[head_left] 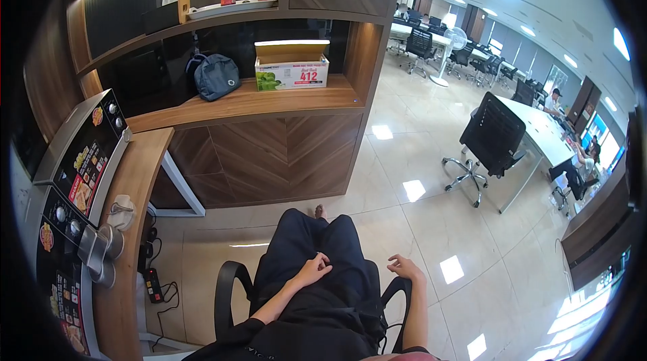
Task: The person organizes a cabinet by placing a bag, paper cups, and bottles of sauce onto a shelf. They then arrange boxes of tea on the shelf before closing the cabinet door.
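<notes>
Resting on the lap of the dark trousers is my left hand, its fingers loosely curled near the thigh; whether they hold anything is too small to tell. My right hand hangs past the end of the chair's right armrest, fingers apart, with nothing in it. The left armrest stands beside my left forearm without a hand on it.
A wooden counter at left bears ovens and metal cups. Ahead, a shelf holds a blue backpack and a box. An office chair, a white desk and seated people are at right.
</notes>
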`<state>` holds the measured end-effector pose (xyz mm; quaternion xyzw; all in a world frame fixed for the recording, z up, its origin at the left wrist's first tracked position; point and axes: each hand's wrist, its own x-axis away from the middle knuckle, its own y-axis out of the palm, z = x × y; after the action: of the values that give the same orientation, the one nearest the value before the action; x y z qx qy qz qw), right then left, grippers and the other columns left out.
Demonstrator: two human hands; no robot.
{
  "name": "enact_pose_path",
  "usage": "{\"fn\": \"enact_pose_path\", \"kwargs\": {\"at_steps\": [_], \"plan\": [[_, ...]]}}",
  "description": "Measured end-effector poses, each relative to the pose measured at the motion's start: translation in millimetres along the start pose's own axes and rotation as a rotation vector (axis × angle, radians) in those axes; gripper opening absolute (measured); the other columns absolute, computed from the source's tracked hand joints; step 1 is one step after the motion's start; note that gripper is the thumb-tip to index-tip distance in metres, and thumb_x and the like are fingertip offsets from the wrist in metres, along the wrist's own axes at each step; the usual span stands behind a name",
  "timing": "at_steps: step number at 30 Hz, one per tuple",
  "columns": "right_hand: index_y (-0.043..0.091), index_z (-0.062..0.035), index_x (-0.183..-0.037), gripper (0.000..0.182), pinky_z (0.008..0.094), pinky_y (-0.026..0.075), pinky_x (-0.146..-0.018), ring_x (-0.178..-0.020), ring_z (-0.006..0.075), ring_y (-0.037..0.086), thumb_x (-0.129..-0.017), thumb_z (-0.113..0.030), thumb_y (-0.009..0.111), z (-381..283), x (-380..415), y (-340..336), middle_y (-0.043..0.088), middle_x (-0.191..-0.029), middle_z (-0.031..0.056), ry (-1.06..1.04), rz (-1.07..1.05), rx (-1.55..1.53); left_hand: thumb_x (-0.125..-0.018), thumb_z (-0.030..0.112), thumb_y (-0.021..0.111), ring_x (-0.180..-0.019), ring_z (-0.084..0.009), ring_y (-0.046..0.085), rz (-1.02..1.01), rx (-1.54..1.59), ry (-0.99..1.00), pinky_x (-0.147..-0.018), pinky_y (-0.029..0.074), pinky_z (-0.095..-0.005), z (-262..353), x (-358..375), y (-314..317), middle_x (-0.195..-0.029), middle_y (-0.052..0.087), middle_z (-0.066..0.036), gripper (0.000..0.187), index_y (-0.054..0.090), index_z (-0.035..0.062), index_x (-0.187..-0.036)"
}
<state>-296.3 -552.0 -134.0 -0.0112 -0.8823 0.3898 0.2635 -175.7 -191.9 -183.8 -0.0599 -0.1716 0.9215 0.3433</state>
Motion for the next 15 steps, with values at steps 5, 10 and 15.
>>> {"fn": "enact_pose_path", "kwargs": {"at_steps": [5, 10, 15], "plan": [[0.059, -0.0106, -0.130, 0.048, 0.0418, 0.056, -0.090, -0.103, 0.0307, 0.071, -0.092, -0.037, 0.070, -1.9, -2.1, -0.3, 0.074, -0.111, 0.0162, -0.030, -0.003, -0.004, -0.095, 0.024, 0.070, -0.071, -0.0195, 0.064, 0.000, 0.001, 0.014, -0.070, 0.051, -0.0329, -1.1, 1.0, -1.1, -0.078, 0.067, -0.011, 0.033, 0.054, 0.0013, -0.112], [0.059, -0.0112, -0.129, 0.046, 0.0423, 0.055, -0.090, -0.104, 0.0314, 0.071, -0.092, -0.037, 0.070, 1.8, -2.5, 0.4, 0.074, -0.110, 0.0164, -0.047, 0.002, -0.025, -0.095, 0.024, 0.070, -0.071, -0.0198, 0.064, -0.008, -0.009, -0.013, -0.070, 0.051, -0.0325, 0.5, -0.4, -2.2, -0.078, 0.066, -0.011, 0.033, 0.054, 0.0011, -0.112], [0.058, -0.0110, -0.132, 0.047, 0.0392, 0.054, -0.092, -0.105, 0.0268, 0.070, -0.094, -0.037, 0.070, 0.3, -1.1, -1.0, 0.074, -0.110, 0.0139, -0.029, -0.012, -0.005, -0.095, 0.024, 0.071, -0.069, -0.0195, 0.063, -0.002, 0.000, -0.026, -0.068, 0.050, -0.0325, 0.9, 0.0, -0.9, -0.077, 0.066, -0.011, 0.033, 0.054, 0.0008, -0.111]]}}
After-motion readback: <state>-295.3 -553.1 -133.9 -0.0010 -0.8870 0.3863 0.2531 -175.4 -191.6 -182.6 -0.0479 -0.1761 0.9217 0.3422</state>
